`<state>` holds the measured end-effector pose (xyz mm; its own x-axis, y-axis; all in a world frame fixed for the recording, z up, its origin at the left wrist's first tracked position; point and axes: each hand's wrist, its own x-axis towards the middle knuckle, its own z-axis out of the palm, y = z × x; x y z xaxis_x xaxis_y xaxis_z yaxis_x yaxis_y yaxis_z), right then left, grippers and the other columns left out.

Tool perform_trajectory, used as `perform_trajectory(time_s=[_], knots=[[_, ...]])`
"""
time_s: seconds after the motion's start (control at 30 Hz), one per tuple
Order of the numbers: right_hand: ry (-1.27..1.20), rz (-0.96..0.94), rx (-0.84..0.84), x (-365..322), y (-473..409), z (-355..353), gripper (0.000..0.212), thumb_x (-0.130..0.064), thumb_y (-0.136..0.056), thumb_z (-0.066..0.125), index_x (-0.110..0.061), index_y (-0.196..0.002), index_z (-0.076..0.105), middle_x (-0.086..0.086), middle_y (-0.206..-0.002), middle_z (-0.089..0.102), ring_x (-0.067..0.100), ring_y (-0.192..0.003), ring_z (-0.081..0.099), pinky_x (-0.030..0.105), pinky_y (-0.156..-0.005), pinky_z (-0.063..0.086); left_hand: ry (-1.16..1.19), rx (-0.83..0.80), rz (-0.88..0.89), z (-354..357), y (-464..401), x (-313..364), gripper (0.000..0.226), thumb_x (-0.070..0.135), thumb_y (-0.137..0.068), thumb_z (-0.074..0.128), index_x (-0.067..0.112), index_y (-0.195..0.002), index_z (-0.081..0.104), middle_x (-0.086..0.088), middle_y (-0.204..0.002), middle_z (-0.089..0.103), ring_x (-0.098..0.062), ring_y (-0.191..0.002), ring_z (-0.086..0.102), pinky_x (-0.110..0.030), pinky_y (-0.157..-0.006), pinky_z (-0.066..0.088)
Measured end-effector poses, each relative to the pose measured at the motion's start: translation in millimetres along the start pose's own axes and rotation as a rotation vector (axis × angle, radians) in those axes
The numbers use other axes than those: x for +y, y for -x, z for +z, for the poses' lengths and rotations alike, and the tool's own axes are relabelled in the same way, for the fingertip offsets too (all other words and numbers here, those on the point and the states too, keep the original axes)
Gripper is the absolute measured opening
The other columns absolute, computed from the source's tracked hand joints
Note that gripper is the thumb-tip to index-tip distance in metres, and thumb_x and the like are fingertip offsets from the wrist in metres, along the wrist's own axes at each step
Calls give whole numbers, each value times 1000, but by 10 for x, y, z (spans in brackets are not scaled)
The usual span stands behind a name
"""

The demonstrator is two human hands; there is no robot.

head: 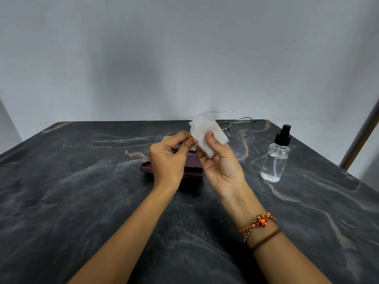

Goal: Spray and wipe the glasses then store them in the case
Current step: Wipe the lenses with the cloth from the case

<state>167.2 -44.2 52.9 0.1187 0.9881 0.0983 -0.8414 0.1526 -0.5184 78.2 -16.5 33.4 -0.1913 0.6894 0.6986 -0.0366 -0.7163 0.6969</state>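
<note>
Thin metal-framed glasses (241,129) are held up above the table's far side. One lens shows to the right; the other is covered by a white tissue (202,128). My right hand (220,160) presses the tissue on that lens, thumb on the front. My left hand (169,158) pinches the frame at the tissue's left edge. The dark maroon case (146,167) lies on the table below both hands and is mostly hidden by them. A clear spray bottle (275,160) with a black pump top stands upright to the right.
The dark marbled table (82,191) reaches to a grey wall behind. A metal post (361,130) leans past the table's right corner. A beaded bracelet and a brown band circle my right wrist.
</note>
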Motion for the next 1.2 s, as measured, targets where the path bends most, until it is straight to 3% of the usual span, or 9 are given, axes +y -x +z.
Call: perform_trajectory(time_s=[0.1,0.23,0.33,0.5,0.7,0.83,0.93,1.03,1.2], knots=[[21,-11,-15,22,4,-5,18,6,-84,51,-8,-89,61,6,-79,69,14,-70,68,21,-64,57,23,15,-14,-5,-4,-2,44,1,-68,71,44,-76,67,32,-68,66,0,-74,64,-17,-72,53],[198,-2,-24,60,15,-29,11,-4,-83,56,-12,-87,63,-3,-68,72,7,-63,67,16,-58,54,7,41,-21,-38,-28,-4,46,0,-67,71,46,-71,67,31,-67,66,-5,-75,65,-24,-74,54],[258,8,-5,56,18,-30,9,-7,-81,59,-13,-84,65,-4,-66,73,8,-62,69,16,-55,53,6,65,-24,-43,-45,-6,41,0,-66,71,39,-77,68,27,-71,66,-3,-76,64,-19,-74,53],[111,44,69,25,23,3,14,4,-80,58,-10,-81,63,0,-63,71,10,-57,68,18,-53,53,-9,56,-38,-13,-15,8,35,1,-67,72,22,-93,65,19,-75,66,-5,-72,63,-18,-71,53],[27,39,33,11,30,7,26,10,-82,51,-13,-82,64,3,-71,70,11,-60,66,17,-58,54,25,8,-60,-16,-19,-19,32,-2,-65,72,15,-92,65,4,-80,69,0,-73,66,-15,-69,52],[234,-22,-6,3,21,-8,15,-1,-83,56,-14,-86,62,-1,-78,66,6,-64,63,15,-58,49,32,-8,-54,-50,-51,-37,35,-3,-64,72,18,-90,65,16,-76,70,-10,-76,66,-19,-72,54],[301,-58,-17,-2,15,-29,11,-4,-81,60,-12,-88,66,0,-77,71,9,-68,67,17,-61,54,46,-10,-58,-53,-68,-16,41,-4,-64,71,31,-84,67,29,-71,67,0,-72,65,-14,-71,53],[255,-56,-8,-3,19,-17,13,2,-79,59,-5,-87,66,4,-72,73,14,-66,69,22,-62,58,65,-24,-65,-46,-64,-19,33,-4,-62,72,19,-85,68,29,-75,65,4,-67,65,-13,-67,53],[-17,82,18,-21,25,5,23,12,-80,51,-8,-86,61,6,-68,71,15,-59,68,18,-54,55,46,-55,-67,-41,-65,-17,29,-5,-61,73,15,-81,68,25,-64,68,6,-62,63,-9,-60,49]])
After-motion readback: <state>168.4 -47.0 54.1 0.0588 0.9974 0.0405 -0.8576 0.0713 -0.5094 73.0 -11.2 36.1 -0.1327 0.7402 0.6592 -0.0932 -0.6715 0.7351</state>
